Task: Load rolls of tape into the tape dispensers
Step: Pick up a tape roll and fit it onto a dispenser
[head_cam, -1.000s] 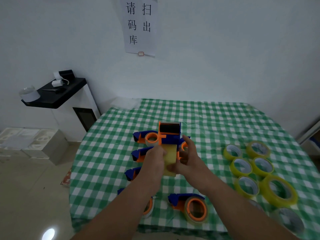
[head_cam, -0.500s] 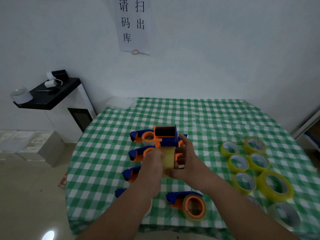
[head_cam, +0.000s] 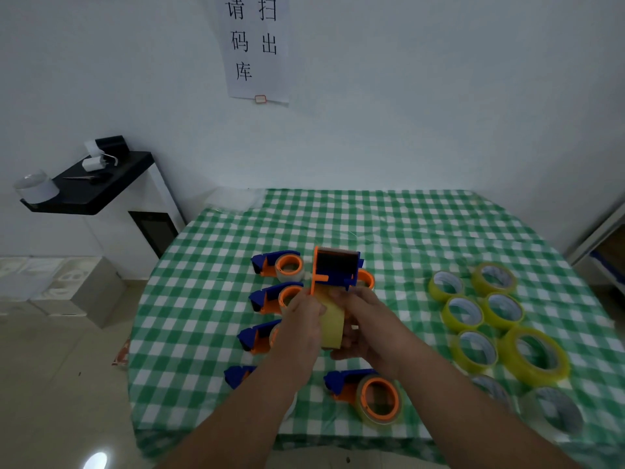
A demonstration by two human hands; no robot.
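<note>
Two hands meet over the middle of the table (head_cam: 389,218) in your head view, and between them you hold a blue-and-orange tape dispenser (head_cam: 336,267) with a yellowish tape roll (head_cam: 331,324) pressed up against its near end. Your left hand (head_cam: 299,328) has its fingers curled round the left side of the roll. Your right hand (head_cam: 363,328) cups the roll's right side, with its index finger lying along the foot of the dispenser.

Against the pictures from a second ago, the bundle has barely moved over the cloth, but your right index finger, which then stuck up beside the dispenser, now lies flat across its base. The roll also looks tucked closer under the orange frame. That suggests, as a judgement only, that you are seating the roll on its hub and not just lining it up (whether it has clicked home is hidden by your fingers).

Elsewhere in this view, several loaded dispensers (head_cam: 277,265) lie in a column to the left, one more dispenser with tape (head_cam: 370,396) lies near the front edge, and a cluster of spare yellow rolls (head_cam: 480,314) waits at the right, well apart from your hands.
</note>
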